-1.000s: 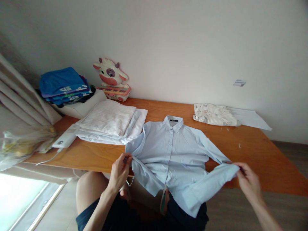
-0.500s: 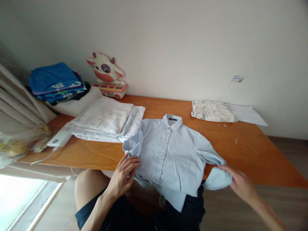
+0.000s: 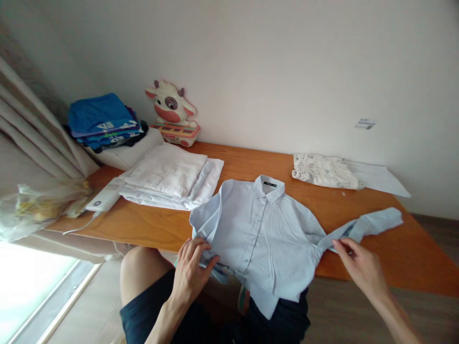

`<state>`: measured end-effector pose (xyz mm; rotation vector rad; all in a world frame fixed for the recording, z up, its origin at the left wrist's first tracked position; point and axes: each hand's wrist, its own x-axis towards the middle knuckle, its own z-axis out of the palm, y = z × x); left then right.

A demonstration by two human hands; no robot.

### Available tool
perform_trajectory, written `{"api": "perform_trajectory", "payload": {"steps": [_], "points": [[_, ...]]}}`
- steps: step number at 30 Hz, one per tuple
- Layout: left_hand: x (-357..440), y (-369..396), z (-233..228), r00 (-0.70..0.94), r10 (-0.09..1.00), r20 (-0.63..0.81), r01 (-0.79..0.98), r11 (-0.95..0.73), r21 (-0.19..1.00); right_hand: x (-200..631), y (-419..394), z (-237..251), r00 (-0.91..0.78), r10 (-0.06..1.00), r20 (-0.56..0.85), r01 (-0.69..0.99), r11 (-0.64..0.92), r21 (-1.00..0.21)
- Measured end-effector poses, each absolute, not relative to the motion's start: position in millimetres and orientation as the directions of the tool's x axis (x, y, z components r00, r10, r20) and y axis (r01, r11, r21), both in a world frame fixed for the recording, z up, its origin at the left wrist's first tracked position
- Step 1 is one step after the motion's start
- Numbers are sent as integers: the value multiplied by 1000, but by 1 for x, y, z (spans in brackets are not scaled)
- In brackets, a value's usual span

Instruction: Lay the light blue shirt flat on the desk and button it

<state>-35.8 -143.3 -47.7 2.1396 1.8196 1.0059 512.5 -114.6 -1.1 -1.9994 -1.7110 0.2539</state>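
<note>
1. Head view, at the near edge of the wooden table (image 3: 358, 267): a light-blue button shirt (image 3: 258, 229) lies front up, collar away from the person, hem hanging over the edge onto the lap.
2. The left hand (image 3: 193, 267) rests on the shirt's lower left side, fingers curled around bunched cloth by the folded-in sleeve. A second ago it pinched that sleeve out to the side; now the sleeve is tucked over the body.
3. The right hand (image 3: 358, 265) pinches the other sleeve (image 3: 362, 227) between thumb and fingertips. Half a second ago that sleeve was balled beneath the hand; now it stretches away from the hand across the table, up and to the right.
4. So one side looks folded and the other is only being straightened; by my reckoning the fold is about half made.
5. Beyond the left hand lie folded white cloths (image 3: 168, 177), a white power bank (image 3: 102, 200), a cow toy keyboard (image 3: 174, 114) and stacked blue clothes (image 3: 102, 119). Beyond the right hand sits a patterned folded garment (image 3: 322, 171).
</note>
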Motion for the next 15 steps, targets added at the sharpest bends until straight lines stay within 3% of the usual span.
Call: {"api": "perform_trajectory", "payload": {"steps": [3,5,8,12,15], "points": [[-33,-139,-38,6,949,314,847,-172,503,432,-124,-11,-15,979,205,825,128,-550],[-33,-133,-29,44,961,273,854,-178,489,394,-124,-20,-117,968,222,818,221,-531],[-36,-127,-17,75,975,209,808,-183,560,366,-123,-41,-174,965,196,889,239,-390],[-54,-123,-6,36,997,63,603,-72,794,370,-119,-63,-214,959,186,947,251,-203],[-64,-123,2,-28,999,26,583,-5,812,385,-114,-62,-265,949,170,942,293,-165]]}}
